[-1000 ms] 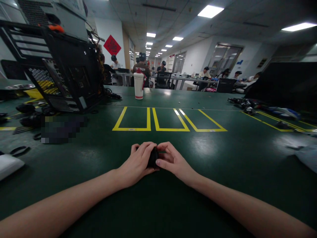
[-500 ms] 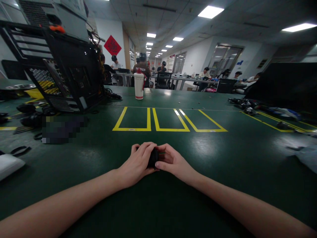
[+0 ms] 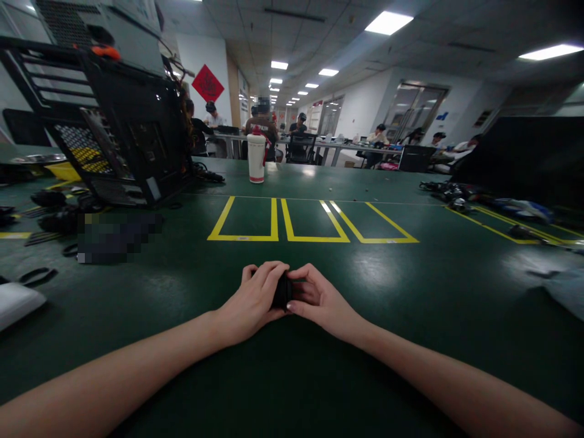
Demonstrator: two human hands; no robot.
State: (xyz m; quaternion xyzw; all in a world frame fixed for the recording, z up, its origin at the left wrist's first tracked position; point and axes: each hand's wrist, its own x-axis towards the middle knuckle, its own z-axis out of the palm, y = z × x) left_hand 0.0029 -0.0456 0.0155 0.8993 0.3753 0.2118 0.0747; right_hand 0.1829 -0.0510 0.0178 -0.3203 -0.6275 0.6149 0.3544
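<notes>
Between my two hands, low over the green table [image 3: 292,377], is a small black rounded object [image 3: 283,293]. Its kind I cannot make out, since fingers hide most of it. My left hand [image 3: 255,298] wraps over it from the left, with the thumb along its near side. From the right, my right hand [image 3: 319,301] grips its edge, fingertips at the top and thumb at the bottom. Beyond the hands, yellow tape outlines [image 3: 314,239] mark the tabletop.
A white tumbler [image 3: 256,159] with a red lid stands farther back. At left is an open black computer case [image 3: 137,146] with cables near it. A black panel [image 3: 524,158] and a clear plastic bag [image 3: 563,280] are at right. Several people sit in the background.
My right thumb and fingers have shifted very slightly at the edge of the black object, whose right face looks a little turned. My left hand holds its place.
</notes>
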